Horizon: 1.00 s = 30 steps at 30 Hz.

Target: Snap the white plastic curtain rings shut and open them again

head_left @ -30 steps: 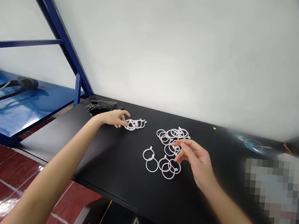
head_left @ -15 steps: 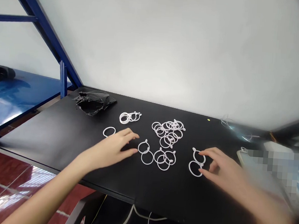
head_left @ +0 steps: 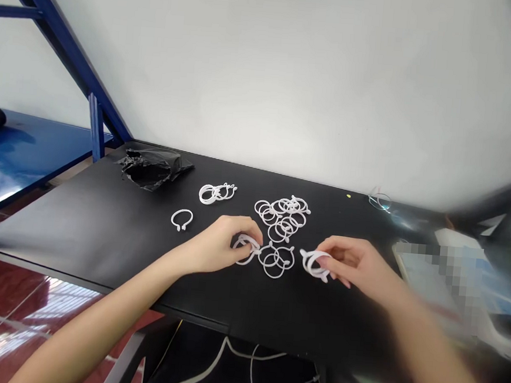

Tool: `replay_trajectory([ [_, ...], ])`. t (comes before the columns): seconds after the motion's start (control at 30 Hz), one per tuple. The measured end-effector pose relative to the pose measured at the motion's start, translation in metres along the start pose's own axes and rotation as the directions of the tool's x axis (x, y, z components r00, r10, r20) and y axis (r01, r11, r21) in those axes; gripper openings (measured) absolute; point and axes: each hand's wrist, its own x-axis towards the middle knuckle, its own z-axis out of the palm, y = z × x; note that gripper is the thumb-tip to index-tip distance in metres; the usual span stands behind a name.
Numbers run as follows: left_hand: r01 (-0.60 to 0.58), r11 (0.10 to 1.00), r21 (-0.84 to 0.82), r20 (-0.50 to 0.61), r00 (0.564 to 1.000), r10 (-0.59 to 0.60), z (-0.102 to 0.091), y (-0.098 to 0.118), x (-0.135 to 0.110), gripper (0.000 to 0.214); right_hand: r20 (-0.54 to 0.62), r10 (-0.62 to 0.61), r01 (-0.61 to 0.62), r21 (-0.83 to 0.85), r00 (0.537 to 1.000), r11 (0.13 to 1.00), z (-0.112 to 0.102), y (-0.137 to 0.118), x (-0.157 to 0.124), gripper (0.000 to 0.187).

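My left hand (head_left: 236, 243) is closed in a pinch on white shower curtain rings (head_left: 242, 260), just above the black tabletop. My right hand (head_left: 347, 259) grips a pair of overlapping white shower curtain rings (head_left: 312, 271) between thumb and fingers. Between the hands lie a few overlapping rings (head_left: 274, 275), and behind them a larger heap of rings (head_left: 282, 217) spreads out. Farther left is a small bunch of rings (head_left: 208, 195). A single ring (head_left: 182, 211), with a gap between its knobbed ends, lies left of my left hand.
A crumpled black plastic bag (head_left: 155, 169) rests at the table's back left. Clear plastic (head_left: 381, 201) and a partly blurred flat object (head_left: 434, 282) are on the right. A blue metal frame (head_left: 67, 47) stands at left; cables (head_left: 219, 363) hang below the front edge.
Both hands have closed on rings that lay on the table. My right hand has shifted left with its pair, now lifted. The view has turned slightly.
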Motion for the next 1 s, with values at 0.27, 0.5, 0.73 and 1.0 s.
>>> replay_trajectory([
  [0.27, 0.008, 0.984, -0.179, 0.139, 0.990, 0.018, 0.026, -0.014, 0.024, 0.017, -0.042, -0.004, 0.000, -0.099, 0.999, 0.995, 0.036, 0.012, 0.034, 0.021],
  [0.5, 0.038, 0.940, 0.339, 0.014, 0.999, -0.045, 0.030, -0.011, 0.026, 0.022, -0.070, -0.176, 0.113, -0.530, 0.982, 0.841, 0.034, 0.001, 0.035, 0.014],
  [0.73, 0.053, 0.974, 0.221, -0.032, 0.998, -0.047, 0.028, -0.018, 0.032, 0.042, -0.144, -0.135, 0.082, -0.324, 0.980, 0.943, 0.026, 0.006, 0.033, 0.008],
  [1.0, 0.005, 0.953, 0.302, -0.030, 1.000, 0.005, 0.029, -0.015, 0.032, 0.037, -0.124, -0.073, 0.080, 0.051, 0.990, 0.996, 0.028, 0.004, 0.035, 0.021],
])
